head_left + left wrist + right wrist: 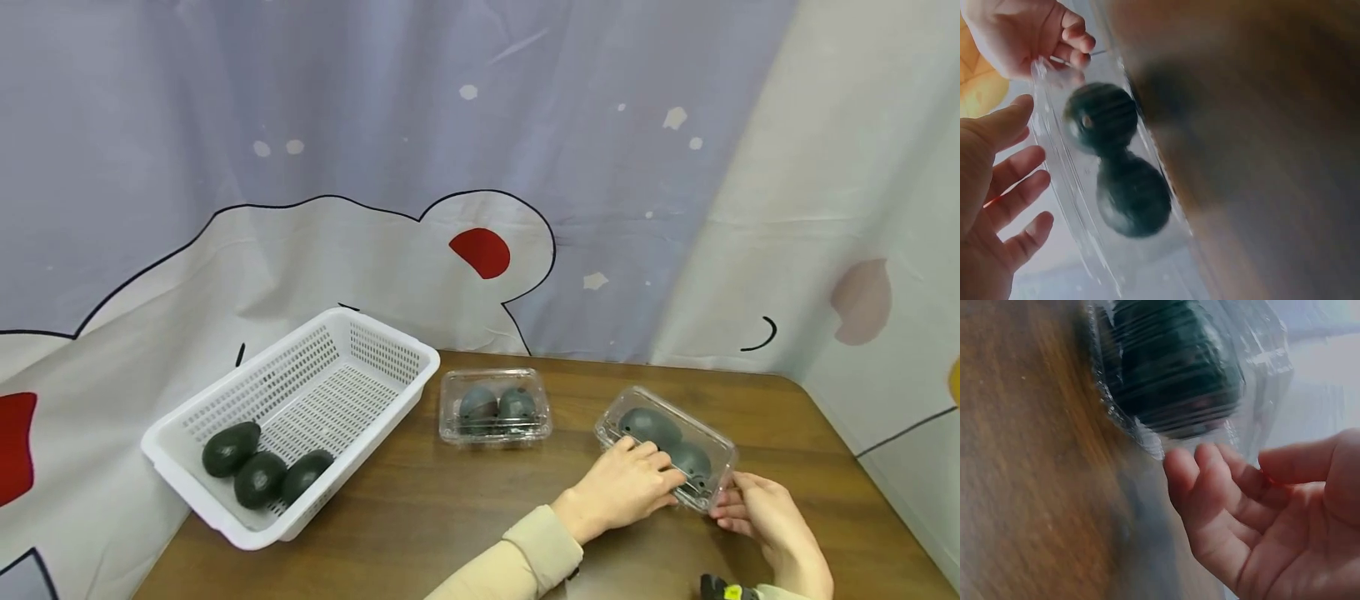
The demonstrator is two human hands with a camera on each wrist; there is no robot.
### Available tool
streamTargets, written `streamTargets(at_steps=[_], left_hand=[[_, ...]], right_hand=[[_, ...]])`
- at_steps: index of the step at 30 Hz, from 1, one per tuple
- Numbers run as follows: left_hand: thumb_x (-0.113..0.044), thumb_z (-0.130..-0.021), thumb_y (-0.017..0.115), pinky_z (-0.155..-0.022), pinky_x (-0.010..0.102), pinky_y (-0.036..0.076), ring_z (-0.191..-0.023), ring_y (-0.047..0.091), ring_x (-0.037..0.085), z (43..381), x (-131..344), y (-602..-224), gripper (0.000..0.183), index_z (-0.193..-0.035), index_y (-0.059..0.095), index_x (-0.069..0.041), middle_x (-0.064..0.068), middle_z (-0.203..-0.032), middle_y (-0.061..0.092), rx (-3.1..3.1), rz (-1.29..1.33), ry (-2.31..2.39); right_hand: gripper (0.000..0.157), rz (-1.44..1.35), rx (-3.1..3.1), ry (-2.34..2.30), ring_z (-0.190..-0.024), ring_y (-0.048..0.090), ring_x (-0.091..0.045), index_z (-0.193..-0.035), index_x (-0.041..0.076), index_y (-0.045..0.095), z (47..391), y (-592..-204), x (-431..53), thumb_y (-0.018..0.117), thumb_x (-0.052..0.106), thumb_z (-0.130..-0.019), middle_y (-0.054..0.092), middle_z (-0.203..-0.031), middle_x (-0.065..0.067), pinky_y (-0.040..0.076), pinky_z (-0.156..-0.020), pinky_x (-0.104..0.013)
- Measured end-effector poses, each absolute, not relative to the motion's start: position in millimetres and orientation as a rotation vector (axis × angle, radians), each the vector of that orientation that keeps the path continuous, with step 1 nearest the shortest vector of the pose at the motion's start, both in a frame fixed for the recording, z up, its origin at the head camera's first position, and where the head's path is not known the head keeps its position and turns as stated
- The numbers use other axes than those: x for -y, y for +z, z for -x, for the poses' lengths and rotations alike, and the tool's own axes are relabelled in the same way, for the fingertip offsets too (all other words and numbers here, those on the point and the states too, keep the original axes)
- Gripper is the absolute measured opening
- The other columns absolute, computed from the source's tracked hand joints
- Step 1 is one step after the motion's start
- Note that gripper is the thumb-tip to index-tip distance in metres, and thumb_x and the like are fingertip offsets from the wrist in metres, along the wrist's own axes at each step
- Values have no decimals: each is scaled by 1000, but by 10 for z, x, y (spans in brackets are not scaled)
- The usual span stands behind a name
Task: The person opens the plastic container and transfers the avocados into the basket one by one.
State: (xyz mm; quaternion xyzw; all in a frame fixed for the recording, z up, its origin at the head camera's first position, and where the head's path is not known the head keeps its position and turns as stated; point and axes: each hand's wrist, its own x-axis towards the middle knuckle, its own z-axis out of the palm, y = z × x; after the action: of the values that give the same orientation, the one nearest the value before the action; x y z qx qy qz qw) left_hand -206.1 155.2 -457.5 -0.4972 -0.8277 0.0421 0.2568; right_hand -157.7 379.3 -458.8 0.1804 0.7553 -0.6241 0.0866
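Observation:
A clear plastic clamshell box (pixel 660 446) with two dark green avocados (pixel 651 427) in it lies slanted on the right part of the table. My left hand (pixel 626 483) is at its near long side, and in the left wrist view the thumb and fingers are spread beside the box. By the box's near right corner is my right hand (pixel 765 512). Its fingers (pixel 1182 472) are slightly bent with the tips at the corner, and in the right wrist view the thumb stands away from the plastic.
Another clear clamshell box (pixel 495 442) with two avocados stands at the table's middle back. To the left, a white perforated basket (pixel 405 392) holds three avocados (pixel 258 479) at its near end. A patterned curtain (pixel 600 183) hangs behind the wooden table (pixel 420 500).

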Motion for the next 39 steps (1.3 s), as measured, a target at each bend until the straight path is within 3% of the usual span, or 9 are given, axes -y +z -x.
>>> streamTargets(at_steps=[7, 17, 22, 26, 30, 39], left_hand=[[-49, -96, 55, -74, 17, 39, -92, 54, -1, 1967, -1764, -4572, 22, -112, 65, -39, -22, -103, 60, 2283, 1424, 134], [-45, -98, 56, -70, 16, 39, -85, 56, -2, 1936, -1886, -4576, 20, -113, 67, -37, -19, -101, 57, 2355, 1404, 119], [-44, -96, 59, -61, 16, 34, -76, 53, -2, 1917, -1905, -4568, 16, -108, 66, -36, -19, -92, 54, 2322, 1383, 139], [-48, -97, 56, -58, 17, 33, -74, 52, -2, 1889, -1960, -4551, 19, -108, 65, -35, -18, -91, 53, 2300, 1362, 180], [-50, -97, 52, -62, 17, 39, -80, 56, -1, 1844, -2021, -4542, 24, -113, 63, -37, -18, -95, 54, 2284, 1335, 284], [-46, -97, 54, -58, 17, 42, -78, 57, -1, 1802, -2070, -4552, 17, -110, 62, -38, -19, -95, 56, 2231, 1310, 406]], right_hand=[[34, -460, -2137, -1867, -83, 68, -23, -104, -2, 57, 1472, -4625, -3856, 30, 18, -107, 64, -88, -7, 57, -73, -35], [30, -164, -1903, -1919, -92, 67, -21, -103, 12, 65, 1459, -4707, -3973, 40, 28, -107, 65, -97, -3, 56, -73, -36], [38, 98, -1670, -2009, -97, 66, -19, -108, 16, 69, 1453, -4775, -4013, 31, 20, -109, 66, -102, -1, 55, -73, -32], [46, 273, -1501, -2101, -99, 66, -18, -113, 15, 69, 1457, -4833, -4048, 24, 11, -109, 68, -105, -2, 56, -75, -30], [45, 355, -1434, -2158, -99, 66, -19, -114, 12, 68, 1468, -4897, -4068, 23, 7, -108, 68, -106, -4, 56, -78, -30], [47, 464, -1314, -2210, -100, 67, -21, -117, 8, 66, 1488, -4961, -4067, 20, 2, -107, 69, -108, -8, 53, -86, -31]])
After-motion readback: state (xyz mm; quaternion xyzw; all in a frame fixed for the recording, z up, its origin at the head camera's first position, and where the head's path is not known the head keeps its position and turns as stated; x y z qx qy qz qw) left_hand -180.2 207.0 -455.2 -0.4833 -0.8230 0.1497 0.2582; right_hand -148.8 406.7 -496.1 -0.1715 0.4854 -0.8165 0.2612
